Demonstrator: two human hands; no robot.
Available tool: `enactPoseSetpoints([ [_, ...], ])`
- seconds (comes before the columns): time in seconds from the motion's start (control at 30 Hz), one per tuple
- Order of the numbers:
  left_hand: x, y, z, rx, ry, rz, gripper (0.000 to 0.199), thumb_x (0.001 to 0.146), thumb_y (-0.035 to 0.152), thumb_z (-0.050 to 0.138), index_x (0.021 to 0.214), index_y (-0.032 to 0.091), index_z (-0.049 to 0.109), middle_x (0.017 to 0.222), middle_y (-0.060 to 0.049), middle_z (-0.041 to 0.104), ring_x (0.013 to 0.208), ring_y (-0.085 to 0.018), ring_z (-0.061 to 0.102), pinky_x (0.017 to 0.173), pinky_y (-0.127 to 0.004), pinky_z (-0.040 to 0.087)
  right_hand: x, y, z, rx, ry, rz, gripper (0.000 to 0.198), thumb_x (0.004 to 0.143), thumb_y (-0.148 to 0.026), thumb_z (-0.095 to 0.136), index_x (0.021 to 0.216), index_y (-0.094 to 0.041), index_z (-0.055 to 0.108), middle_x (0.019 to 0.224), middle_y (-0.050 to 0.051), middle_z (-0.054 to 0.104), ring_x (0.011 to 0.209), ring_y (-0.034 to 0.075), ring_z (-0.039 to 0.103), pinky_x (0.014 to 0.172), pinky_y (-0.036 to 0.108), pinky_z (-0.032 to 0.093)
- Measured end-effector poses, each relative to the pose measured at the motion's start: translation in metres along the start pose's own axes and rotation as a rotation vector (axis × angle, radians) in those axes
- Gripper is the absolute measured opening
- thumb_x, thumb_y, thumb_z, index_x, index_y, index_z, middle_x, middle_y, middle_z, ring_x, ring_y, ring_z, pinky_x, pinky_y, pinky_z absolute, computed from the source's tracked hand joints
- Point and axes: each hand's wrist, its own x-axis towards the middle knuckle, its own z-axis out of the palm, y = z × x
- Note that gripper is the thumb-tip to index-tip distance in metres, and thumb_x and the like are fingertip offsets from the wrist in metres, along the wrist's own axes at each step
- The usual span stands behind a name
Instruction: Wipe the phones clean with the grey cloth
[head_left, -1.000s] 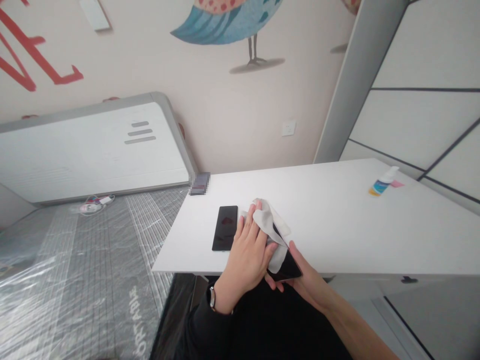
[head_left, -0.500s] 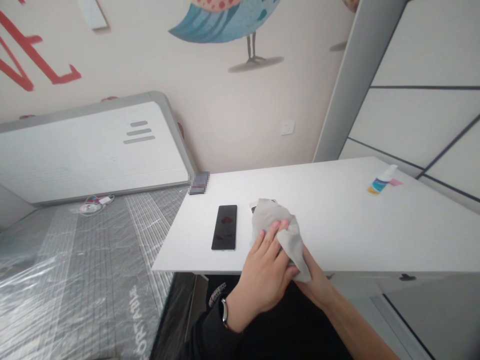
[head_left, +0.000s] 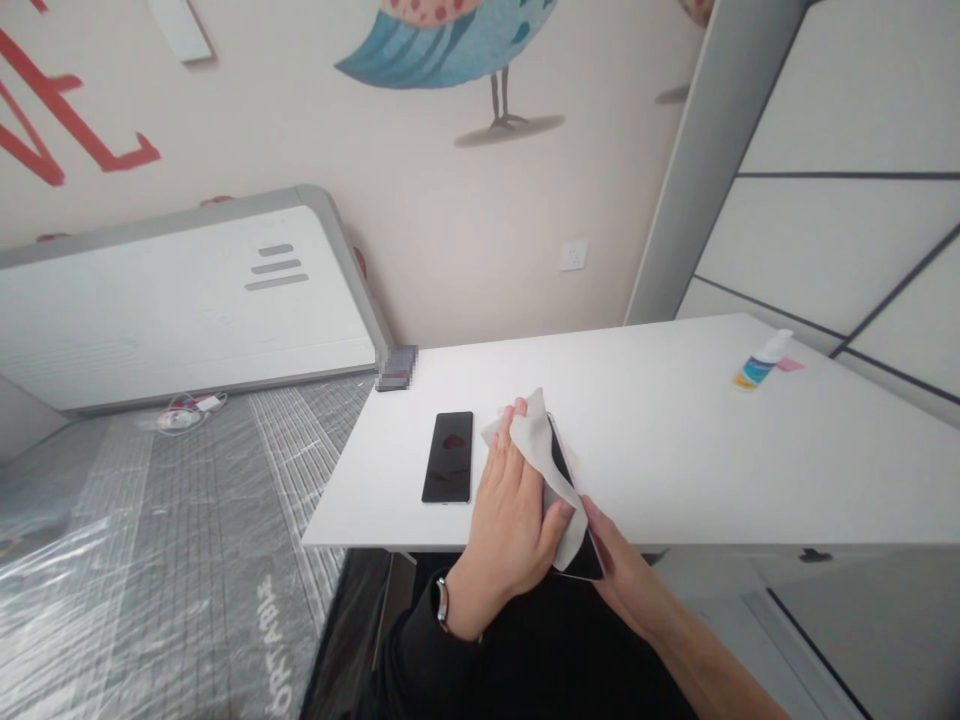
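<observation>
My left hand (head_left: 514,520), with a watch at its wrist, presses a light grey cloth (head_left: 536,440) onto a phone with a black screen (head_left: 561,455). Its fingers lie long and close together over the cloth, with the thumb on the cloth's lower part. My right hand (head_left: 619,560) grips the phone's right lower edge from the side and below; most of its fingers are hidden. The phone is tilted above the table's front edge, largely covered by the cloth and left hand. A second dark phone (head_left: 448,457) lies flat on the white table to the left.
On the right of the table (head_left: 675,430) lies a white spray bottle (head_left: 761,362) with a blue and yellow label, beside a pink slip (head_left: 790,365). A blurred dark item (head_left: 397,368) sits at the back left corner. A plastic-covered mattress (head_left: 187,540) is at left.
The cloth and my left hand have shifted left and flattened across the phone. The phone's dark screen and right edge now show, where cloth covered them before.
</observation>
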Motion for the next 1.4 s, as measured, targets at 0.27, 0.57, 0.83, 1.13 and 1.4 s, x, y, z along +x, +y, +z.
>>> enactPoseSetpoints([
  [0.27, -0.001, 0.019, 0.004, -0.011, -0.236, -0.007, 0.080, 0.101, 0.028, 0.049, 0.167, 0.006, 0.009, 0.176, -0.021, 0.006, 0.163, -0.037, -0.003, 0.130, -0.062, 0.025, -0.001, -0.016, 0.012, 0.281, 0.190, 0.121, 0.058, 0.080, -0.069, 0.079, 0.123, -0.032, 0.078, 0.148, 0.002, 0.066, 0.157, 0.027, 0.036, 0.131, 0.045, 0.026],
  [0.57, -0.019, 0.030, 0.025, 0.071, -0.327, 0.152, 0.076, 0.102, 0.037, 0.055, 0.163, 0.005, 0.024, 0.172, -0.024, 0.022, 0.162, -0.037, 0.013, 0.127, -0.057, 0.035, 0.006, -0.019, -0.010, 0.353, 0.345, 0.164, 0.048, 0.073, -0.069, 0.083, 0.101, -0.030, 0.083, 0.123, 0.004, 0.080, 0.144, 0.032, 0.056, 0.121, 0.046, 0.047],
  [0.83, -0.014, 0.015, 0.020, -0.093, -0.074, -0.023, 0.077, 0.106, 0.028, 0.043, 0.168, 0.008, 0.002, 0.177, -0.020, 0.001, 0.163, -0.032, -0.010, 0.133, -0.055, 0.020, 0.000, 0.001, 0.012, 0.374, 0.325, 0.119, 0.055, 0.078, -0.072, 0.077, 0.115, -0.031, 0.081, 0.140, 0.003, 0.072, 0.150, 0.032, 0.048, 0.124, 0.049, 0.042],
  [1.13, 0.007, 0.013, 0.007, -0.438, 0.076, -0.295, 0.068, 0.107, 0.035, 0.041, 0.166, 0.014, 0.016, 0.175, -0.020, 0.021, 0.165, -0.030, 0.014, 0.134, -0.051, 0.018, -0.006, 0.023, 0.016, 0.214, 0.382, 0.025, 0.054, 0.078, -0.068, 0.079, 0.116, -0.029, 0.080, 0.137, 0.004, 0.074, 0.149, 0.031, 0.050, 0.129, 0.050, 0.033],
  [1.4, -0.017, 0.032, 0.024, -0.845, -0.126, -0.434, 0.052, 0.104, 0.028, 0.046, 0.155, 0.018, 0.038, 0.152, -0.018, 0.058, 0.139, -0.028, 0.057, 0.122, -0.047, 0.041, 0.006, 0.004, -0.008, -0.051, 0.502, -0.242, 0.054, 0.094, -0.069, 0.059, 0.114, -0.023, 0.079, 0.124, 0.009, 0.079, 0.130, 0.033, 0.066, 0.116, 0.050, 0.047],
])
